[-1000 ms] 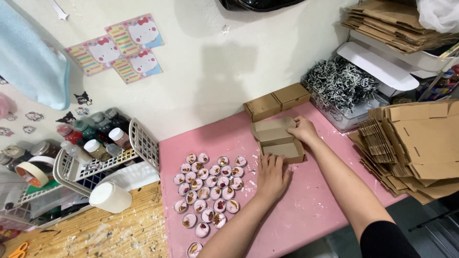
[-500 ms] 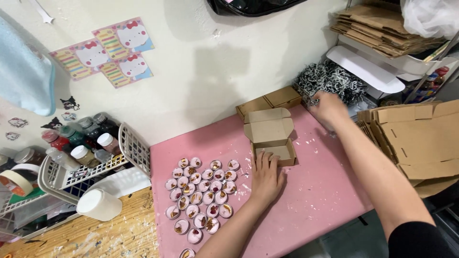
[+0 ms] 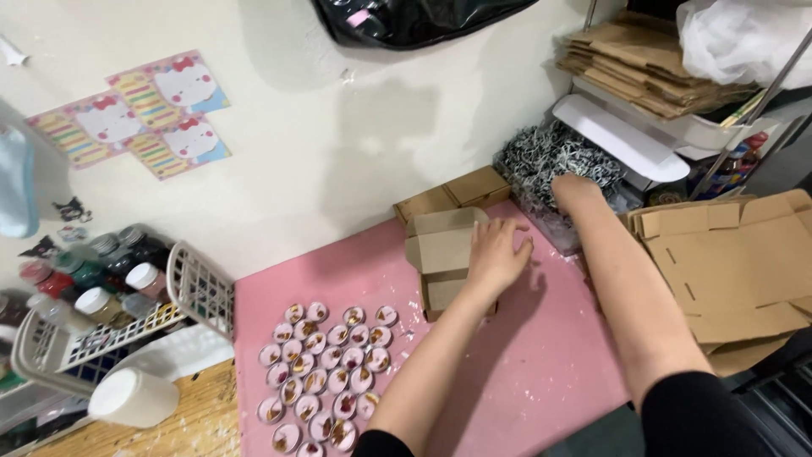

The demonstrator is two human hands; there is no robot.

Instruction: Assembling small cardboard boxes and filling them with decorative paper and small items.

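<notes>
Item one: the small open cardboard box (image 3: 447,254) sits near the back of the pink desk (image 3: 541,372), just in front of two closed flat boxes (image 3: 452,195) against the wall. We read its long axis as running from the wall toward us, its raised lid flap toward the wall and tilted left. Our left hand (image 3: 497,254) lies flat on its right side, fingers spread, pressing rather than clasping; the grip is wide and closes on nothing.

Item two: our right hand (image 3: 577,190) is sunk into the black-and-white shredded paper (image 3: 550,161) in a clear tub at the desk's right rear. Its fingers are buried, so we cannot tell how its grip stands.

Surroundings: rows of small round charms (image 3: 326,372) in white cups at front left, well apart from the box. A white wire basket (image 3: 199,292) of paint jars stands left of the desk, with a white bottle (image 3: 135,396) lying before it. Flat die-cut cardboard blanks (image 3: 727,271) are stacked to the right, more folded cardboard on the shelf (image 3: 651,63) above. Stickers (image 3: 139,114) hang on the wall.

Our left forearm crosses the desk and hides the box's near end and interior. The tub's rim is hard to make out.
</notes>
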